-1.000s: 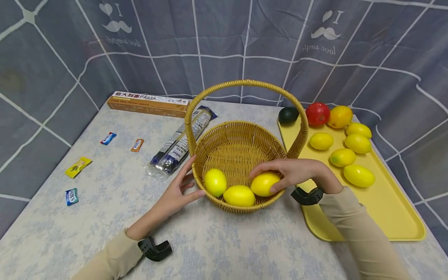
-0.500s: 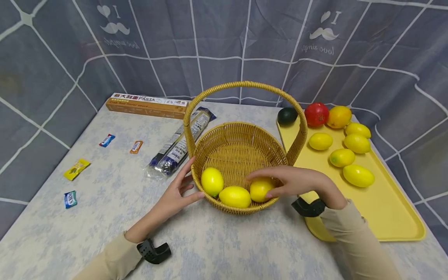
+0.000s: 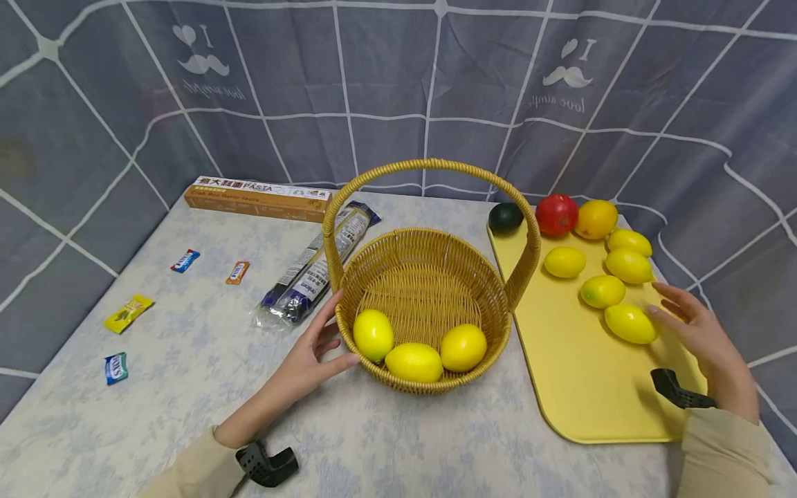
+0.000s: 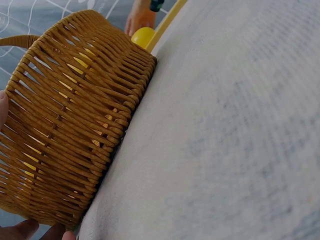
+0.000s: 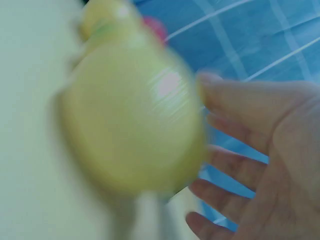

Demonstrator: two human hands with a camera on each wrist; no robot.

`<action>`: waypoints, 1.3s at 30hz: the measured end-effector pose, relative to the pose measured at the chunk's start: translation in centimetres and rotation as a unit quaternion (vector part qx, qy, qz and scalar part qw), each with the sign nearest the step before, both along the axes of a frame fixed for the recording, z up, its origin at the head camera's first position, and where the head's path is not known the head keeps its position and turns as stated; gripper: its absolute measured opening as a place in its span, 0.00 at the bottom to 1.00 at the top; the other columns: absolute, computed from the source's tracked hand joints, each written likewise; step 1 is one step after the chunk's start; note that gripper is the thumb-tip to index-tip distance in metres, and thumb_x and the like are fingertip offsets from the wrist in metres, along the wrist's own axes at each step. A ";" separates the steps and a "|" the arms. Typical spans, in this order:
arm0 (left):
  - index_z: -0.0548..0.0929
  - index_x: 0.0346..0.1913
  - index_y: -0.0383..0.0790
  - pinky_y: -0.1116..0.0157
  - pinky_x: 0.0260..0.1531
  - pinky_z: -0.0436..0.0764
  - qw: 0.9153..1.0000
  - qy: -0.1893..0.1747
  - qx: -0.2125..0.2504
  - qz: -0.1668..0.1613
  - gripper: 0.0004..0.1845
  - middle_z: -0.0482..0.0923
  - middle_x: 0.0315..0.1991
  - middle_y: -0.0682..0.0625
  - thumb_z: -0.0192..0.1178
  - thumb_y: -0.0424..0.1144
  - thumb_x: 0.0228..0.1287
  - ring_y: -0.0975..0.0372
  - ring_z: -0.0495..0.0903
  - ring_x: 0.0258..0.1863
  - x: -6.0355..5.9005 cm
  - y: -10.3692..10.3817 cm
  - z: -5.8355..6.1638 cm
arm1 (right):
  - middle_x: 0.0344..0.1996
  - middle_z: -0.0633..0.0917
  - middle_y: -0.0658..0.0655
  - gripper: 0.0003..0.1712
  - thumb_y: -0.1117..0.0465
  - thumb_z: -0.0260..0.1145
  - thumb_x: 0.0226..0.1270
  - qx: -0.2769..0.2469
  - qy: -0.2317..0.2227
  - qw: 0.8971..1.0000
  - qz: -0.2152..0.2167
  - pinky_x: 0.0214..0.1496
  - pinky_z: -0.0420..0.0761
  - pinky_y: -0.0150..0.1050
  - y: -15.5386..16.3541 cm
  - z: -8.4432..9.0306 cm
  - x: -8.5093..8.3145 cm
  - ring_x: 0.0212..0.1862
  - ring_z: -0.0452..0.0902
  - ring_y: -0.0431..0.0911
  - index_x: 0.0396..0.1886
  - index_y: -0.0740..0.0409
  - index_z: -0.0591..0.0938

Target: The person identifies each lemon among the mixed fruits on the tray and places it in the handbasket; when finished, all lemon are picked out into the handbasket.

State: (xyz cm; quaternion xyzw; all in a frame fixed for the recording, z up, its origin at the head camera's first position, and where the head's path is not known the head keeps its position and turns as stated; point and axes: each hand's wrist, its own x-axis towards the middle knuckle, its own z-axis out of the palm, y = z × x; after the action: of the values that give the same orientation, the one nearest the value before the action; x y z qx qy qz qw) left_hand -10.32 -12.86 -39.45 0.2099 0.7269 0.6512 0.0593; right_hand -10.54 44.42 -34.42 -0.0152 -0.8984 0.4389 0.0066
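A wicker basket (image 3: 429, 287) with a tall handle stands mid-table in the head view. Three yellow lemons (image 3: 413, 362) lie along its near side. My left hand (image 3: 308, 363) rests against the basket's left side, thumb at the rim and fingers spread along the wall. The left wrist view has the woven wall (image 4: 75, 120) close up, with fingertips at its lower edge. At the right, my right hand (image 3: 703, 332) is beside the nearest lemon (image 3: 630, 324) on the yellow tray (image 3: 598, 401). In the right wrist view, thumb and fingers are extended at that lemon's edge (image 5: 135, 120).
More lemons (image 3: 602, 291), an orange fruit (image 3: 596, 219), a red fruit (image 3: 557, 215) and a dark green fruit (image 3: 505, 218) are on the tray. Left lie noodle packages (image 3: 317, 266), a pasta box (image 3: 258, 200) and several small packets (image 3: 129, 313). A grey curtain (image 3: 386, 76) hangs behind.
My right hand has let go of the lemon in the basket and moved right to the tray. My left hand stays at the basket; the head view has shifted slightly.
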 end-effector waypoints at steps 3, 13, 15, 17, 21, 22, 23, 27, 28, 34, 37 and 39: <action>0.48 0.74 0.56 0.48 0.57 0.65 1.000 0.001 0.003 -0.002 0.48 0.44 0.73 0.48 0.65 0.32 0.58 0.46 0.57 0.65 0.0 0.0 -0.1 | 0.57 0.65 0.39 0.26 0.56 0.52 0.74 -0.003 -0.031 0.999 0.015 0.43 0.65 0.19 0.7 -1.3 -0.3 0.53 0.62 0.28 0.69 0.44 0.63; 0.47 0.75 0.51 0.48 0.58 0.63 1.000 0.005 0.008 -0.005 0.48 0.43 0.73 0.45 0.65 0.31 0.58 0.45 0.57 0.65 -0.1 -0.1 0.1 | 0.55 0.71 0.63 0.31 0.55 0.61 0.68 0.149 -0.107 0.971 0.152 0.43 0.70 0.30 -2.4 0.5 -0.3 0.50 0.66 0.41 0.65 0.64 0.63; 0.47 0.75 0.52 0.48 0.58 0.64 1.000 0.003 0.007 -0.005 0.48 0.43 0.73 0.46 0.65 0.31 0.58 0.45 0.57 0.65 -0.1 -0.1 0.2 | 0.54 0.73 0.58 0.29 0.59 0.62 0.67 0.132 -0.082 0.970 0.185 0.44 0.71 0.29 -3.4 1.1 -0.1 0.49 0.68 0.39 0.64 0.62 0.65; 0.47 0.75 0.52 0.48 0.58 0.64 1.000 0.001 0.007 -0.007 0.48 0.43 0.73 0.47 0.65 0.31 0.58 0.46 0.56 0.66 -0.2 0.0 0.2 | 0.54 0.74 0.53 0.28 0.65 0.63 0.65 0.098 -0.053 0.966 0.234 0.45 0.71 0.26 -4.5 2.0 0.1 0.49 0.69 0.36 0.64 0.62 0.66; 0.47 0.75 0.51 0.48 0.58 0.64 1.000 0.003 0.007 -0.012 0.48 0.43 0.73 0.47 0.65 0.31 0.58 0.46 0.57 0.65 -0.2 0.0 0.2 | 0.56 0.74 0.51 0.33 0.76 0.62 0.59 0.026 -0.011 0.937 0.349 0.49 0.70 0.27 -7.9 4.6 0.3 0.52 0.70 0.39 0.64 0.61 0.66; 0.47 0.75 0.51 0.48 0.58 0.64 1.000 0.004 0.008 -0.012 0.48 0.43 0.73 0.46 0.65 0.31 0.58 0.46 0.57 0.65 -0.2 0.0 0.1 | 0.56 0.74 0.52 0.34 0.77 0.63 0.57 0.015 -0.002 0.926 0.377 0.51 0.69 0.28 -9.0 5.1 0.3 0.53 0.70 0.40 0.64 0.61 0.66; 0.47 0.75 0.51 0.48 0.58 0.64 1.000 0.004 0.008 -0.012 0.48 0.43 0.73 0.46 0.65 0.31 0.58 0.46 0.57 0.65 -0.2 0.0 0.1 | 0.57 0.73 0.52 0.35 0.77 0.64 0.56 0.007 -0.001 0.916 0.400 0.52 0.70 0.29 -10.2 5.6 0.2 0.54 0.69 0.41 0.65 0.60 0.66; 0.47 0.75 0.52 0.47 0.58 0.64 1.000 0.004 0.007 -0.010 0.48 0.43 0.73 0.45 0.65 0.31 0.58 0.46 0.57 0.65 -0.1 0.0 0.0 | 0.58 0.73 0.56 0.36 0.73 0.66 0.56 -0.043 -0.011 0.885 0.463 0.56 0.69 0.35 -15.7 6.5 -0.8 0.56 0.69 0.46 0.65 0.57 0.66; 0.47 0.75 0.52 0.47 0.58 0.64 1.000 0.003 0.007 -0.009 0.48 0.43 0.73 0.45 0.65 0.31 0.58 0.46 0.57 0.65 -0.1 0.0 0.0 | 0.58 0.72 0.56 0.35 0.72 0.67 0.57 -0.057 -0.014 0.880 0.471 0.56 0.69 0.37 -17.2 6.5 -1.3 0.56 0.68 0.48 0.65 0.58 0.66; 0.47 0.75 0.53 0.47 0.58 0.64 1.000 0.002 0.006 -0.009 0.48 0.44 0.73 0.46 0.65 0.33 0.58 0.46 0.57 0.65 0.0 0.0 0.2 | 0.57 0.71 0.56 0.32 0.66 0.67 0.61 -0.119 -0.051 0.892 0.432 0.54 0.73 0.45 -25.8 6.5 -4.1 0.53 0.70 0.52 0.64 0.60 0.67; 0.47 0.75 0.53 0.47 0.58 0.63 1.000 0.001 0.007 -0.011 0.48 0.44 0.73 0.45 0.65 0.33 0.59 0.46 0.57 0.65 0.0 0.0 0.3 | 0.55 0.72 0.57 0.31 0.63 0.67 0.62 -0.086 -0.054 0.919 0.381 0.52 0.74 0.45 -29.0 6.9 -5.8 0.50 0.72 0.51 0.64 0.59 0.67; 0.47 0.75 0.53 0.47 0.58 0.63 1.000 0.001 0.008 -0.011 0.48 0.44 0.73 0.45 0.65 0.33 0.59 0.46 0.57 0.65 0.0 0.0 0.2 | 0.54 0.72 0.58 0.30 0.62 0.67 0.63 -0.072 -0.073 0.929 0.356 0.51 0.74 0.46 -30.6 6.6 -7.3 0.49 0.72 0.51 0.63 0.60 0.66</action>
State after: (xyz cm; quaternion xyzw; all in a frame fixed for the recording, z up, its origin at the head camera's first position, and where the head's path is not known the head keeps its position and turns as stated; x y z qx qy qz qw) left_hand -10.34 -12.87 -39.20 0.2193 0.7192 0.6562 0.0641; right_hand -17.88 13.84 -27.80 0.2728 -0.8086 0.4740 -0.2169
